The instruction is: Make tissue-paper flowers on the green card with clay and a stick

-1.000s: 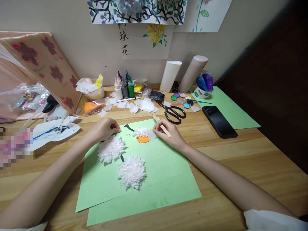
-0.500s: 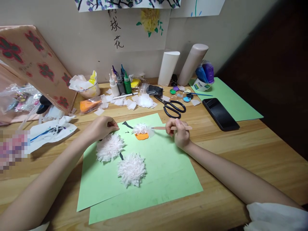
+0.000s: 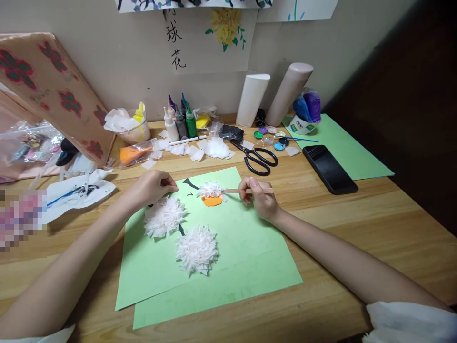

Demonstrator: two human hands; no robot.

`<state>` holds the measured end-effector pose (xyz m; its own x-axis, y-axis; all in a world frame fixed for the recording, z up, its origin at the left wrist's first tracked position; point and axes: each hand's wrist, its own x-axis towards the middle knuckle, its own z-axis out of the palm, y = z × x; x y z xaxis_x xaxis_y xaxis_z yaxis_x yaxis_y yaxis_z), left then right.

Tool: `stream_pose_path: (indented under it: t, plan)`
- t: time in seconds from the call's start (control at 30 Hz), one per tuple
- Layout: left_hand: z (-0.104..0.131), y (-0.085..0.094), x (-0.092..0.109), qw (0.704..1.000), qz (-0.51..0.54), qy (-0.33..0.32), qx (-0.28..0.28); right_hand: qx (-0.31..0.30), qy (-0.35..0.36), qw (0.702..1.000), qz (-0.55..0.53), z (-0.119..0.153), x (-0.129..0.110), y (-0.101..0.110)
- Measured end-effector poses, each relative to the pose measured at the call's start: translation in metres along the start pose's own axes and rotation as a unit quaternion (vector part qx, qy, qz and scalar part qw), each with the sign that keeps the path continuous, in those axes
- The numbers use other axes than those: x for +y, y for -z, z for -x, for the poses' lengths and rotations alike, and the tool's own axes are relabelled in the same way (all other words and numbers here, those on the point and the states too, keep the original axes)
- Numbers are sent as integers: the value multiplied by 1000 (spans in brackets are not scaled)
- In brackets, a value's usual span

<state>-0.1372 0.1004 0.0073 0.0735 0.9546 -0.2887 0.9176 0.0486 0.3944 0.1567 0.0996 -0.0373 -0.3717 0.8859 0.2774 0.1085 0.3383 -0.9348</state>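
My right hand [image 3: 257, 195] pinches a slim wooden stick [image 3: 233, 191]. The stick's tip touches the right side of a small white tissue-paper flower [image 3: 211, 189]. Orange clay [image 3: 212, 201] shows under that flower's lower edge. My left hand [image 3: 157, 186] is closed at the upper left edge of the green paper [image 3: 243, 252], its fingertips against the sheet. Just below this hand lies a larger white tissue flower [image 3: 164, 216]. Another full tissue flower [image 3: 197, 250] lies lower down, joined by a dark stem piece [image 3: 181, 230]. A black branch shape [image 3: 190, 184] runs toward the small flower.
Black-handled scissors [image 3: 257, 161] lie behind the paper, near loose white tissue squares [image 3: 217, 148]. Paint bottles [image 3: 180, 123] and a bag of orange clay [image 3: 135, 155] stand farther back. A phone [image 3: 330, 169] lies at the right, partly over another green sheet [image 3: 364, 155].
My right hand has moved left, bringing the stick and the thin tissue piece at its tip against the small flower. My left hand stays in place; the view has shifted slightly.
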Motion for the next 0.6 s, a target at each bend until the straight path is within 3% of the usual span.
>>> stream_pose_path:
  t: [0.43, 0.6]
  plan:
    - [0, 0, 0, 1000, -4, 3, 2, -51, -31, 998, -27, -5, -1, -2]
    - [-1, 0, 0, 1000, -2, 2, 0, -36, -41, 997, -54, -5, -1, -2]
